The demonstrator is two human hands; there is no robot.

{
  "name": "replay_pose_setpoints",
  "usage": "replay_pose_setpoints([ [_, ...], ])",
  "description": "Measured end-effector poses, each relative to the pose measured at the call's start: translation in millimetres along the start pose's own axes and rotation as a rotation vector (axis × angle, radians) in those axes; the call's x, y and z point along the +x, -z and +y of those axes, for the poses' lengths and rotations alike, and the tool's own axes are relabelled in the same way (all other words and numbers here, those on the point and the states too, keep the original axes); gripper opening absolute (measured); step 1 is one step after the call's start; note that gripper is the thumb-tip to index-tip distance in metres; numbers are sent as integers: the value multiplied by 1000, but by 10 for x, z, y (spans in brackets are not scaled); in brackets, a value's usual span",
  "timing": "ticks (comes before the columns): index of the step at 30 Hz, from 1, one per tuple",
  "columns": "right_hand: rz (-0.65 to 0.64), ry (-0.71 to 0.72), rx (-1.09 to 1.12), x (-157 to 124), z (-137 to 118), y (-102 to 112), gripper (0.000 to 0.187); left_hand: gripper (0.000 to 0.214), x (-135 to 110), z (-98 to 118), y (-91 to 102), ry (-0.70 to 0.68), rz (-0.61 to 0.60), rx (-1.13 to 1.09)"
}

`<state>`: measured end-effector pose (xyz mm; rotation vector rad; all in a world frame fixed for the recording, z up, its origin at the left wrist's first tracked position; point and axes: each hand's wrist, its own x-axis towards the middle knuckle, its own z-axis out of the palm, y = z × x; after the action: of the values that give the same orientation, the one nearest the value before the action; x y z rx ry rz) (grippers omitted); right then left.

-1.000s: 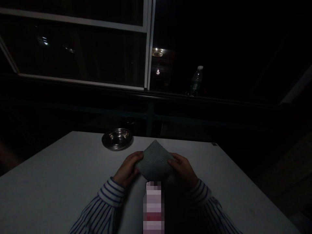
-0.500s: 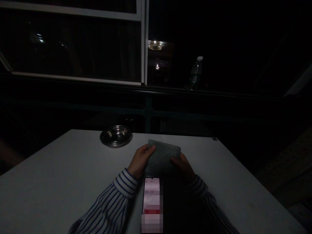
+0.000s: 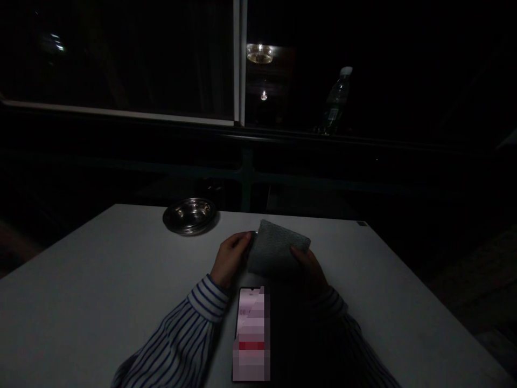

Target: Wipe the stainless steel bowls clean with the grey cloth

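My right hand [image 3: 313, 268] grips a folded grey-green cloth [image 3: 278, 248] with a textured weave, thumb on its near face. The cloth is tilted above the white table, its upper right corner lower than its upper left. At the cloth's left side my left hand [image 3: 231, 258] is closed, thumb and fingers pinched together. A small shiny edge shows at its fingertips; the rest of that thing is hidden behind the cloth. Below the hands lies a phone [image 3: 250, 323] with a lit pinkish screen, partly pixelated.
Stacked shiny metal bowls [image 3: 189, 216] stand near the far left edge of the white table [image 3: 121, 291]. Past the table, a clear plastic bottle [image 3: 337, 102] with a white cap stands on a dark ledge by the window frame [image 3: 239, 64]. The scene is very dim.
The cloth has shifted right and tilted with my right hand. My left thumb has come off the cloth's face, and a shiny edge now shows at its fingertips. The view has tipped slightly downward.
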<state>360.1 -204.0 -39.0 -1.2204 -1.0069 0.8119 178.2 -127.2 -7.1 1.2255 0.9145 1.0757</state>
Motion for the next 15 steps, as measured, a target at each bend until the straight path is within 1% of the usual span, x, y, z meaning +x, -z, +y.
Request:
replay_pose_setpoints([
  [1,48,63,-68,9,58,63,42,41,23,-71,85,-27,56,50],
  [3,102,149,-172,15,168,180,47,38,54,-215,262,-57,249,228],
  [5,122,212,-249,7,266,269,54,37,59,-338,411,-27,321,279],
  [6,129,233,-274,1,307,302,58,38,54,-386,462,-10,333,298],
  [8,160,269,-308,-13,371,348,61,41,37,-459,508,30,327,321],
  [9,186,287,-314,-18,394,364,60,43,28,-486,505,51,302,327],
  [13,266,331,-275,-19,448,422,55,47,5,-550,394,157,108,250],
  [15,251,293,-254,-14,471,452,55,43,3,-566,336,192,54,175],
])
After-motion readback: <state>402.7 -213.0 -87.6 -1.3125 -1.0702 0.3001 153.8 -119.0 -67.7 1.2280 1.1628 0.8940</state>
